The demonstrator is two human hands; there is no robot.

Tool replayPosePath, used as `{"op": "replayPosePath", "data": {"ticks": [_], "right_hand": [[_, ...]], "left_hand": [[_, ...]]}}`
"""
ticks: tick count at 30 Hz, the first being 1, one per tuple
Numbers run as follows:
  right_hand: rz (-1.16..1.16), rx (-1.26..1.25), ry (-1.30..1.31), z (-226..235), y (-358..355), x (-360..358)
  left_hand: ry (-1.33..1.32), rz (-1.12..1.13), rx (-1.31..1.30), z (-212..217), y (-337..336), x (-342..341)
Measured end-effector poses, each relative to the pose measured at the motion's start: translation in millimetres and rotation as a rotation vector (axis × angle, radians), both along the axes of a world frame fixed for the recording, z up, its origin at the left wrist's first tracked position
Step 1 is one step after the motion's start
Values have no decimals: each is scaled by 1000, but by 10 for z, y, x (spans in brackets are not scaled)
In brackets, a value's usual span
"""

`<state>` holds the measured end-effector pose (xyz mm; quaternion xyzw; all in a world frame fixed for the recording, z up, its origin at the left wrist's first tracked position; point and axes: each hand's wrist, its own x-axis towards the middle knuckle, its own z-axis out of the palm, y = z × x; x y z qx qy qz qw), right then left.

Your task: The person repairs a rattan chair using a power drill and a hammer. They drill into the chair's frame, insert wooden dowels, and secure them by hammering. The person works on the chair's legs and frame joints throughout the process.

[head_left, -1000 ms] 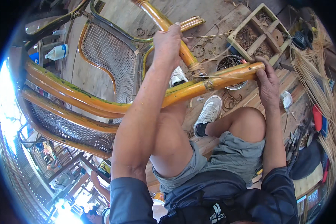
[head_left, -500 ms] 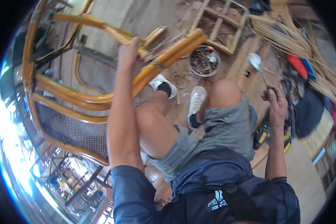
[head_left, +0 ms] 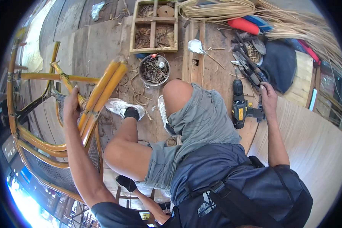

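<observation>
Glossy yellow bamboo: the chair's paired poles [head_left: 104, 93] slant from near to far, long axis leaning right, blunt ends pointing far and a little right. Chair [head_left: 13, 102] sits at the left of the scene, tilted, with a woven panel [head_left: 51, 171] in its near part. A round strut [head_left: 65, 80] runs from far left to near right, coming in against the pair at a bound joint [head_left: 82, 102].

Left hand [head_left: 71, 105] at the strut, just left of the pair; grip looks closed round the bamboo, fingers mostly hidden behind it.

Right hand [head_left: 269, 97] well apart, on the right side, fingers bent down at the handle ends of dark pliers [head_left: 250, 68]. Cannot tell whether it holds them or only touches. Drill [head_left: 238, 104] lies just left of that hand, bit pointing far, grip end toward the hand. Dark cloth [head_left: 279, 64] beyond, right of the pliers.

Centre, far: wooden box [head_left: 154, 50] in compartments, debris inside. Bowl [head_left: 155, 84] of small metal pieces just on its near side. Cane bundle [head_left: 216, 9] along the far right, red object [head_left: 244, 26] at its near edge. Pale board [head_left: 300, 152] near right.
</observation>
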<state>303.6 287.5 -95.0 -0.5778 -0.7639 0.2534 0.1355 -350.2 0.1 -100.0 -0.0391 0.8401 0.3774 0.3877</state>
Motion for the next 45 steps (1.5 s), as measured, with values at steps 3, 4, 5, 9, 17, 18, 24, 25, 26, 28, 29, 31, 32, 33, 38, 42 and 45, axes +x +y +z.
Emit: {"op": "replayPosePath", "data": {"ticks": [3, 4, 5, 9, 17, 18, 24, 25, 26, 28, 29, 31, 32, 33, 38, 42, 45], "right_hand": [[44, -96, -145, 81, -201, 204], [70, -139, -142, 2, -171, 107], [90, -209, -257, -89, -241, 276], [289, -285, -249, 22, -689, 374], [445, -411, -443, 172, -678, 23], [443, -430, -498, 158, -696, 53], [450, -277, -677, 62, -780, 42], [421, -313, -689, 90, -768, -25], [382, -347, -706, 131, -742, -20], [506, -124, -464, -200, -663, 368], [537, -154, -579, -137, -643, 302], [595, -136, -484, 21, -621, 250], [534, -132, -495, 289, -679, 46], [495, -122, -466, 303, -648, 155], [357, -132, -128, 787, -912, -1], [532, -151, 305, 1091, -1220, -337], [713, -117, 377, 1246, -1415, -610]], "left_hand": [[-149, -37, 21, 40, 35, -154], [-164, -83, 27, -37, -36, -335], [-167, -121, 21, -96, -114, -541], [-109, -234, -96, 120, 169, -530], [446, -390, -368, 901, -95, -390], [465, -415, -382, 982, -190, -378], [1259, -172, -111, 1229, -617, 574], [1284, -88, 13, 1282, -568, 847], [1269, -73, 37, 1306, -553, 1127], [1152, 8, 199, 1188, -537, 1658], [1034, 77, 302, 1098, -630, 1936], [943, 78, 159, 881, -591, 2497], [858, 46, 222, 874, -487, 2754], [767, 5, 277, 888, -356, 3028], [224, -209, 657, 941, 74, 3955], [-506, -140, 965, 782, 510, 4338], [-996, 144, 1165, 996, 647, 4276]]}}
